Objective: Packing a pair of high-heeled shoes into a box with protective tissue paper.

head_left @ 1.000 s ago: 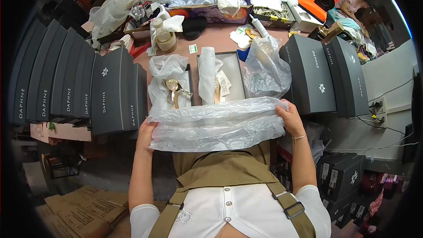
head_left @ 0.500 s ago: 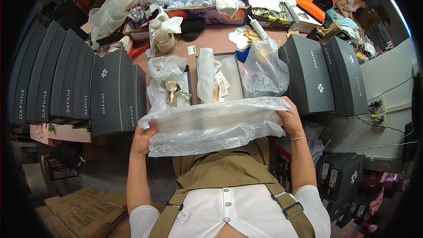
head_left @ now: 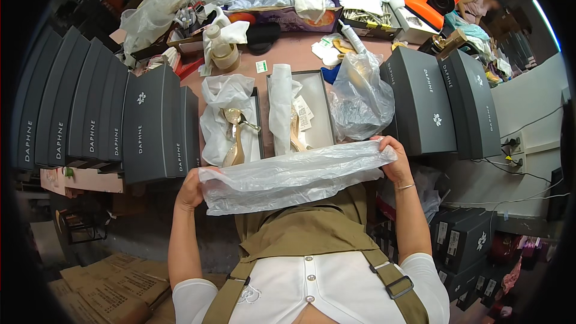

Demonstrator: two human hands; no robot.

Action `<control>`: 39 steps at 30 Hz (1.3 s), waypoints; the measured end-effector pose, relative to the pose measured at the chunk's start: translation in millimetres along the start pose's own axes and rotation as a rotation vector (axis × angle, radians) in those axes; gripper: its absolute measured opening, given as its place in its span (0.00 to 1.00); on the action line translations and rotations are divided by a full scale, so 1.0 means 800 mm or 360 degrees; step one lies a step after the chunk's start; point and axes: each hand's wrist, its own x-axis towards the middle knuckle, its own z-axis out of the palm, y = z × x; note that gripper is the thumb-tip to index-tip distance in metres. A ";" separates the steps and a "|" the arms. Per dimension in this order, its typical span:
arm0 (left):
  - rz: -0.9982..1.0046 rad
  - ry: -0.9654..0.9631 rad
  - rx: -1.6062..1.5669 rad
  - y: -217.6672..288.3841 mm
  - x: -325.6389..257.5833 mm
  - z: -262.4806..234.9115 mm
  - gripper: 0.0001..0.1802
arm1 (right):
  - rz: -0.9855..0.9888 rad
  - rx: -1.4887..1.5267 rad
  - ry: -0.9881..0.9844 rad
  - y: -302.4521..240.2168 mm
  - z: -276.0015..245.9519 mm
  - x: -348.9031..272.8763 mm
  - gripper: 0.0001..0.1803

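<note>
A thin, translucent white wrapping sheet point(head_left: 294, 181) is stretched crosswise in front of my body, creased and folded over along its length. My left hand point(head_left: 191, 189) is closed on its left end, and my right hand point(head_left: 396, 161) pinches the right end. Just beyond the sheet lie two open dark shoe boxes. A gold-toned heeled sandal point(head_left: 234, 144) rests on white paper point(head_left: 217, 99) in the left one. Inside the right box point(head_left: 314, 93), another light shoe point(head_left: 294, 135) lies beside a strip of white paper point(head_left: 280, 102) and white tags point(head_left: 305, 113). The sheet partly covers the boxes' near ends.
Dark grey shoe boxes point(head_left: 153, 123) stand in a row at left, with more point(head_left: 423, 105) at right. A clear plastic bag point(head_left: 363, 99) lies beside the open boxes. Farther back are a tape roll point(head_left: 226, 60), a tube point(head_left: 352, 37) and a carton of crumpled packing point(head_left: 282, 19).
The sheet has come slightly down and its far edge is lower, uncovering more of both shoes. My left hand has shifted a little down; my right hand stays near the same place.
</note>
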 end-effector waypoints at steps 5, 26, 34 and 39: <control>-0.0085 0.0143 0.0630 0.021 0.005 0.017 0.17 | -0.0082 -0.0537 -0.0097 -0.008 -0.004 -0.004 0.06; 0.0616 0.0117 0.1688 0.120 -0.033 0.054 0.26 | 0.0053 -0.2681 -0.0974 -0.061 0.074 -0.035 0.11; 0.0677 -0.0118 0.1715 0.113 -0.019 0.103 0.24 | -0.0486 -0.1990 -0.1139 -0.049 0.242 -0.004 0.43; 0.0573 0.0198 0.0600 0.101 -0.006 0.061 0.19 | -0.0155 -0.1779 -0.0934 -0.012 0.202 0.006 0.09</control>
